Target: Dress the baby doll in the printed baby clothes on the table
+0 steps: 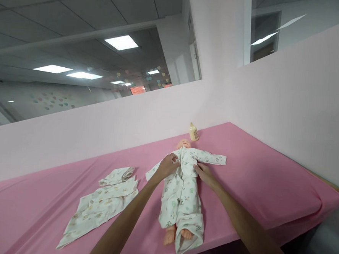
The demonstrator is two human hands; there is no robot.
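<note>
A baby doll (184, 143) lies on its back on a pink-covered table, dressed in a white patterned baby top (188, 162) and matching pants (170, 198). My left hand (167, 166) is over one side of the chest, its thumb and fingers pinched at the top's front edge. At the other side of the waist, my right hand (206, 174) has its fingers closed on the top's side. One sleeve stretches out flat to the right. Both doll feet (170, 235) show at the pant openings; the right-hand leg opening is wide and loose.
White patterned baby clothes (104, 203) lie left of the doll, with a smaller folded piece (117, 176) above them. A pale yellow bottle (194, 132) stands behind the doll's head. White walls (297, 108) border the pink table cover (240, 192); its front edge is close.
</note>
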